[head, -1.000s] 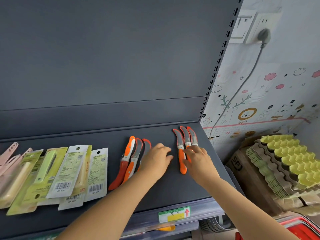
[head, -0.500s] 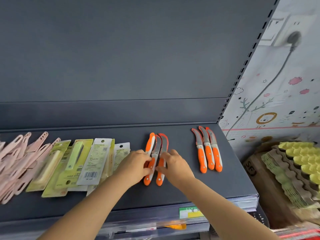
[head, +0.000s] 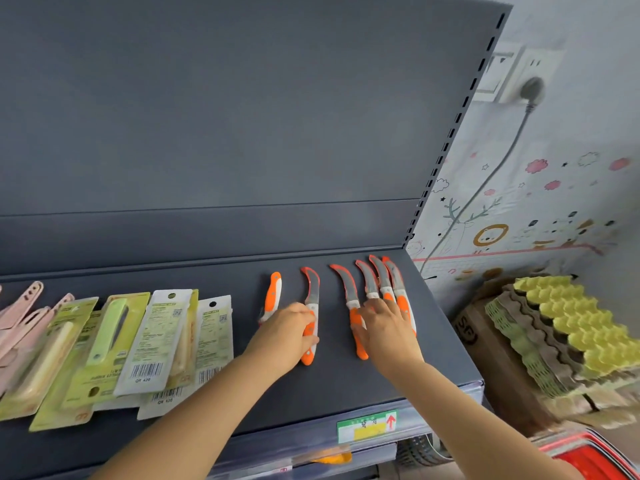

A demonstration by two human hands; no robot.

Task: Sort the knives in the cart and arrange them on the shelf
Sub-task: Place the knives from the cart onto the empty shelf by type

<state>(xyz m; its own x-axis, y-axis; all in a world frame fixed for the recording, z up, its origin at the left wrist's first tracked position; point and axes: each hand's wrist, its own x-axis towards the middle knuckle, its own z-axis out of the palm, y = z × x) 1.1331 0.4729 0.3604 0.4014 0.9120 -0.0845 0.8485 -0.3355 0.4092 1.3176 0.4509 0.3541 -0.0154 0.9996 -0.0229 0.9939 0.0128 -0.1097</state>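
Note:
Several orange-handled curved knives lie on the dark grey shelf (head: 329,386). My left hand (head: 284,337) pinches the handle of one open knife (head: 312,289) between thumb and fingers. A folded orange knife (head: 273,296) lies just left of it. My right hand (head: 384,330) rests with spread, fairly straight fingers on the handle of another open knife (head: 348,289) and touches the row of three knives (head: 382,278) at the shelf's right end.
Packaged knives on green and white cards (head: 152,341) overlap at the left, with pink plastic knives (head: 20,313) beyond them. A price label (head: 367,426) sits on the shelf's front edge. Egg trays (head: 571,327) on a cardboard box (head: 478,337) stand to the right, above a red cart corner (head: 595,459).
The middle group of three knives has been spread apart. My right hand slid one knife right toward the end row, and my left hand holds another; the folded one stays at the left.

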